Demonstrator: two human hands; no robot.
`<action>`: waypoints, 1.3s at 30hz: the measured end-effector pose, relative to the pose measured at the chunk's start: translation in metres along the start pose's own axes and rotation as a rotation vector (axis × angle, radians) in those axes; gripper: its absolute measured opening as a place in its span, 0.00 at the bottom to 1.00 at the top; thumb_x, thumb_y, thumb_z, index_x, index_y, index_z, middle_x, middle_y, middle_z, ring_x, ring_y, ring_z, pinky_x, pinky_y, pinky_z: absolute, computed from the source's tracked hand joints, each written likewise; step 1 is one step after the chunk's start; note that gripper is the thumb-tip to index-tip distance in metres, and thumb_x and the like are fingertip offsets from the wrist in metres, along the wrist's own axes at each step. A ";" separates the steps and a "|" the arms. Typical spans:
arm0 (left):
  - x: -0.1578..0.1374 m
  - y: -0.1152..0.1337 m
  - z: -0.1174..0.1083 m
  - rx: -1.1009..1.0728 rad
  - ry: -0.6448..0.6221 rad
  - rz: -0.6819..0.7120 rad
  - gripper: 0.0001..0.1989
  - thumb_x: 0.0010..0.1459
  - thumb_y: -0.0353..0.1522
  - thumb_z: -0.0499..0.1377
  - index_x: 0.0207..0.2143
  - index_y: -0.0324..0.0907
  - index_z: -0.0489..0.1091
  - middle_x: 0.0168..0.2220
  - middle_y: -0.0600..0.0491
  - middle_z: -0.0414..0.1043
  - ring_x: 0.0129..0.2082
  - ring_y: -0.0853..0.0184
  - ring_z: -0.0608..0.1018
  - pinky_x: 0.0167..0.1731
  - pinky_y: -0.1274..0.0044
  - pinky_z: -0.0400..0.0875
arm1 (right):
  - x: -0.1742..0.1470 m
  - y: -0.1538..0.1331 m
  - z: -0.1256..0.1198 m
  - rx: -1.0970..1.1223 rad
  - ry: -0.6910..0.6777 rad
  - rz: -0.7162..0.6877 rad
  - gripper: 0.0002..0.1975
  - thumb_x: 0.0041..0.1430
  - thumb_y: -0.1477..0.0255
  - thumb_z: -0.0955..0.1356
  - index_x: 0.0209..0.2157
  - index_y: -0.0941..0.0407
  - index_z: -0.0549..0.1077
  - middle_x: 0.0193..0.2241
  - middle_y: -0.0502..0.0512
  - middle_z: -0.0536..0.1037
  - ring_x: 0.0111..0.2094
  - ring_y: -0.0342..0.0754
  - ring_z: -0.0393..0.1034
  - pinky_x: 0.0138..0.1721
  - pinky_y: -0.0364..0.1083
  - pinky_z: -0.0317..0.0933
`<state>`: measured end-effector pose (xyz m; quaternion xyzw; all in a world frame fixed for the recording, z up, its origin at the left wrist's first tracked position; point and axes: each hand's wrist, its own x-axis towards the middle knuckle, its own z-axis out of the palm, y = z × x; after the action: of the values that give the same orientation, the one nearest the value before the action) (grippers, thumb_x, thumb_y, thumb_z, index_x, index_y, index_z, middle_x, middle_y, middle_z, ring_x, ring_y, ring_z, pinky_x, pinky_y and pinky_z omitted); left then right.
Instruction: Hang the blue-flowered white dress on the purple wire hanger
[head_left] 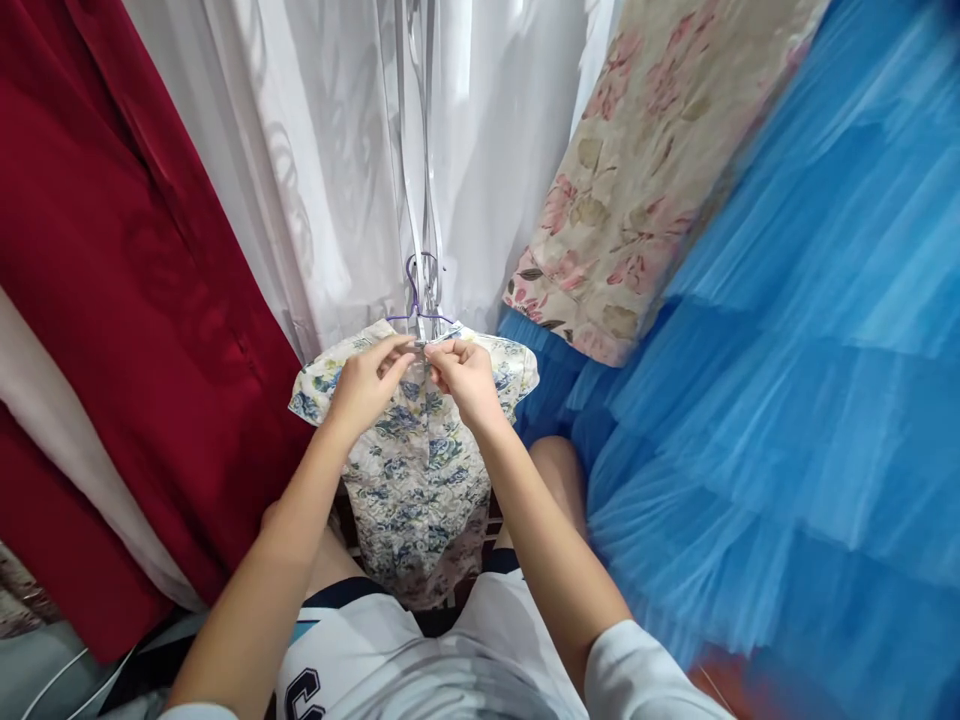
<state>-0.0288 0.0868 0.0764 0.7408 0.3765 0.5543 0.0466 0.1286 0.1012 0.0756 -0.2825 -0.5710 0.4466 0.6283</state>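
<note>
A short-sleeved floral garment point(420, 470), white with blue and yellow flowers, hangs in front of me on a purple hanger point(414, 285). My left hand point(371, 385) comes in from the left, its thumb and fingertips closed at the middle of the neckline. Meeting it there from the right, my right hand point(463, 378) pinches the neckline edge between thumb and forefinger. The fingertips of both hands nearly touch, and the small part between them is too fine to make out. Grey-white straps point(420, 200) run down to the hanger.
A white curtain-like cloth point(330, 150) hangs behind. Dark red fabric point(150, 270) hangs on the left, beige cloth with pink flowers point(600, 210) at upper right, and a layered blue tulle skirt point(750, 400) fills the right. My legs lie either side of the garment.
</note>
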 end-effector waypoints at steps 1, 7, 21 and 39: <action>0.011 0.003 -0.002 0.018 -0.025 0.024 0.08 0.61 0.34 0.57 0.40 0.42 0.73 0.29 0.54 0.74 0.28 0.69 0.74 0.31 0.78 0.67 | 0.002 0.002 0.001 -0.024 0.004 -0.018 0.11 0.51 0.65 0.71 0.24 0.57 0.69 0.12 0.46 0.68 0.13 0.38 0.54 0.16 0.40 0.47; 0.021 0.002 0.010 -0.095 0.108 0.020 0.05 0.60 0.33 0.58 0.36 0.41 0.72 0.29 0.53 0.74 0.32 0.67 0.76 0.34 0.77 0.69 | 0.006 0.021 0.012 -0.082 0.053 -0.081 0.13 0.53 0.65 0.69 0.23 0.55 0.63 0.11 0.40 0.57 0.13 0.36 0.45 0.17 0.40 0.39; 0.017 -0.088 -0.053 -0.517 0.875 -0.369 0.02 0.56 0.28 0.58 0.30 0.38 0.69 0.27 0.56 0.69 0.29 0.73 0.73 0.36 0.80 0.68 | -0.042 0.044 -0.006 -0.104 -0.069 0.163 0.10 0.49 0.67 0.69 0.23 0.55 0.65 0.11 0.40 0.57 0.13 0.37 0.45 0.17 0.41 0.39; -0.061 -0.136 -0.016 -0.603 0.838 -0.505 0.13 0.56 0.40 0.58 0.37 0.42 0.61 0.31 0.58 0.66 0.27 0.75 0.73 0.30 0.82 0.66 | -0.088 0.096 -0.026 0.010 -0.037 0.225 0.12 0.54 0.63 0.69 0.24 0.54 0.65 0.10 0.41 0.59 0.13 0.39 0.47 0.18 0.41 0.41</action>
<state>-0.1178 0.1411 -0.0317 0.2989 0.3533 0.8551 0.2337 0.1357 0.0702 -0.0529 -0.3333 -0.5447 0.5223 0.5651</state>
